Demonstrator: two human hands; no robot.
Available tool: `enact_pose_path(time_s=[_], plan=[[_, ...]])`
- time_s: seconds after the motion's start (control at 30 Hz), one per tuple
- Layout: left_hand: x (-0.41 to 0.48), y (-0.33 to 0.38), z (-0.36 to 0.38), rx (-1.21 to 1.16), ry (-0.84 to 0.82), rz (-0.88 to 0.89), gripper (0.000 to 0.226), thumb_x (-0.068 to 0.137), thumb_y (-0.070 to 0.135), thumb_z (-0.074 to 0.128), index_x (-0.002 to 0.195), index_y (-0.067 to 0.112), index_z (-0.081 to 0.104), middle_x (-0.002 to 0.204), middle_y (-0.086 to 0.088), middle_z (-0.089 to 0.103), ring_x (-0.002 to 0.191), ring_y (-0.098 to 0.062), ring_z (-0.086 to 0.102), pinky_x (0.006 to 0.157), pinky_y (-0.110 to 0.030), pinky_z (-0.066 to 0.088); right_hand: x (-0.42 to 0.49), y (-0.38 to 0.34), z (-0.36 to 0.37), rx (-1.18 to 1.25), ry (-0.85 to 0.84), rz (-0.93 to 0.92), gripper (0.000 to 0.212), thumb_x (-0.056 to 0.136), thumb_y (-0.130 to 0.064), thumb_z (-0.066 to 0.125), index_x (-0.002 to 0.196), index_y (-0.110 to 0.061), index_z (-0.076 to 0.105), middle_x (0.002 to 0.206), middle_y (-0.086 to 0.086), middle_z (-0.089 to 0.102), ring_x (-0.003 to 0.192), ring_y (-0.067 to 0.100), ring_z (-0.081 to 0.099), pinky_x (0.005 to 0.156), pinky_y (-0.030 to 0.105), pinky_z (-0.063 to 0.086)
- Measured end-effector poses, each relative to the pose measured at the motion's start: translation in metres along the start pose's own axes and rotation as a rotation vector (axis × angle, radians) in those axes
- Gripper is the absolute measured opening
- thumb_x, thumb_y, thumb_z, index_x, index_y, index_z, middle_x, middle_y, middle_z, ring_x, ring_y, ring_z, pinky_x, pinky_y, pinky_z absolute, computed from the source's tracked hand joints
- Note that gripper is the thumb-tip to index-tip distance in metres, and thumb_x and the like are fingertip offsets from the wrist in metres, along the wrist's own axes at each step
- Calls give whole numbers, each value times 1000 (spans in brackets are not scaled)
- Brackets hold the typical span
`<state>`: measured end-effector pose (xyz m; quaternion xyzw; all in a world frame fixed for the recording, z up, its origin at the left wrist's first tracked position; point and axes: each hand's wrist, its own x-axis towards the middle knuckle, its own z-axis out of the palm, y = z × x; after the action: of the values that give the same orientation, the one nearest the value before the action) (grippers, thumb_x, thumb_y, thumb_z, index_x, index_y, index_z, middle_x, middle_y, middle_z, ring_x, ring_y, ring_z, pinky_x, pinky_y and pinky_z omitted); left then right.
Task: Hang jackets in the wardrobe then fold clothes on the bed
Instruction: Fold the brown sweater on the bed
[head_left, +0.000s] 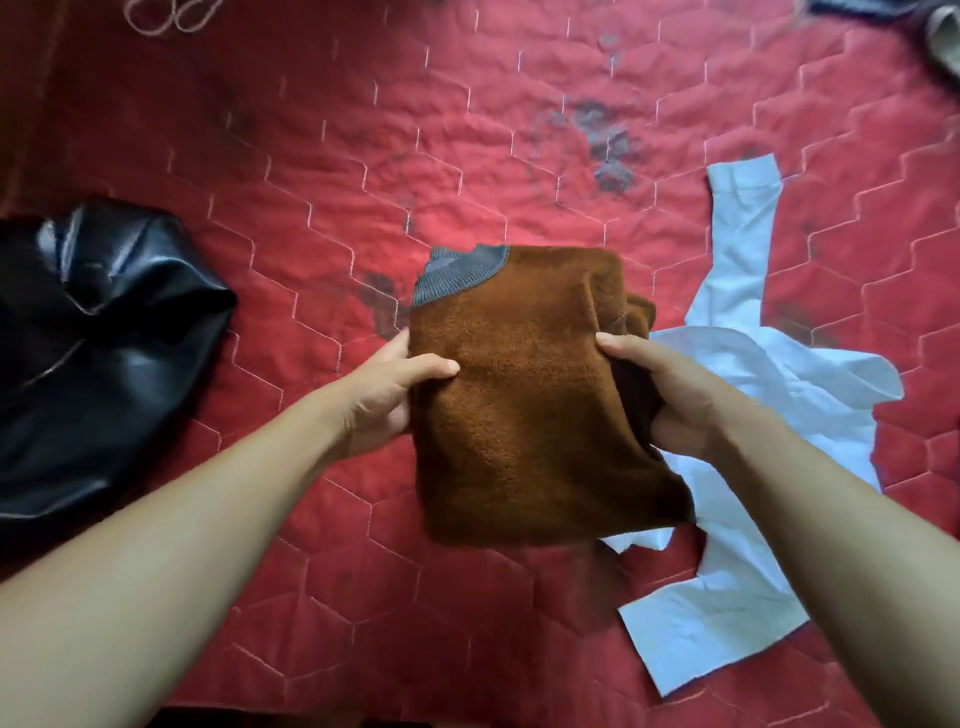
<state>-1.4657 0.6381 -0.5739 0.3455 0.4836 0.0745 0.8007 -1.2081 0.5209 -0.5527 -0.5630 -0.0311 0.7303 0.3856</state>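
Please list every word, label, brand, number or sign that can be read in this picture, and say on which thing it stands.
No readable text in this view.
brown sweater, held by the left hand and right hand: no tag or print shows.
black jacket: no label shows.
white shirt: plain.
red bedspread: only stitched lines and dark blurred patterns, no letters.

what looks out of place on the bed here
The black jacket lies crumpled at the left, not hung. A white shirt sprawls unfolded at the right, partly hidden by the folded sweater. On the quilt, dark patches could be stains or print; too blurred to tell.
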Motion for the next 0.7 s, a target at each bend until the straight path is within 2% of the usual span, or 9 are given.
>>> enact_pose_path(time_s=[0.07, 0.13, 0.2, 0.3, 0.43, 0.5, 0.63, 0.7], plan=[[-43, 29, 3, 11, -33, 5, 64, 78, 15, 66, 139, 27, 48, 128, -7, 69, 116, -25, 66, 97, -44, 55, -43, -17, 30, 40, -76, -36, 26, 88, -30, 59, 87, -20, 83, 96, 4, 78, 87, 18, 76, 71, 28, 61], [-87, 57, 5, 4, -44, 33, 61, 81, 20, 66, 139, 29, 48, 128, -6, 69, 114, -24, 68, 93, -41, 56, -84, -34, 59, 32, -148, -95, 19, 88, -16, 67, 101, -19, 80, 107, 9, 76, 96, 22, 75, 76, 30, 60], [-136, 84, 10, -4, -51, 54, 60, 82, 24, 66, 139, 30, 49, 129, -6, 69, 114, -24, 68, 89, -36, 57, -121, -48, 88, -34, -191, -150, 36, 83, -2, 69, 117, -12, 72, 119, 18, 72, 105, 30, 72, 82, 35, 60], [-209, 116, 15, -14, -35, 91, 59, 85, 20, 69, 140, 30, 50, 128, -6, 69, 115, -23, 67, 94, -36, 57, -175, -67, 132, -82, -164, -186, 55, 75, 1, 70, 129, -5, 61, 122, 24, 69, 105, 35, 71, 81, 38, 60], [-294, 146, 15, -46, 50, 144, 62, 82, 26, 70, 140, 35, 50, 131, -5, 68, 120, -27, 65, 105, -47, 49, -233, -91, 191, -136, -187, -208, 51, 80, 7, 69, 129, -1, 59, 123, 28, 67, 103, 37, 71, 80, 40, 61], [-334, 156, 15, -76, 111, 177, 62, 81, 29, 71, 139, 37, 51, 132, -6, 67, 121, -28, 64, 105, -48, 49, -256, -102, 220, -159, -204, -202, 45, 86, 7, 63, 130, 0, 58, 122, 29, 67, 101, 38, 72, 78, 42, 61], [-410, 157, 13, -162, 230, 263, 57, 84, 26, 70, 138, 35, 53, 131, -8, 68, 119, -28, 66, 97, -41, 56, -287, -111, 270, -230, -298, -193, 49, 85, 7, 63, 133, 0, 56, 119, 29, 69, 98, 39, 72, 76, 41, 61], [-445, 147, 10, -206, 290, 309, 54, 90, 23, 68, 139, 35, 52, 131, -6, 67, 119, -27, 66, 97, -39, 56, -297, -109, 294, -274, -359, -172, 52, 83, 6, 65, 134, -2, 56, 119, 29, 69, 101, 40, 72, 77, 42, 61]])
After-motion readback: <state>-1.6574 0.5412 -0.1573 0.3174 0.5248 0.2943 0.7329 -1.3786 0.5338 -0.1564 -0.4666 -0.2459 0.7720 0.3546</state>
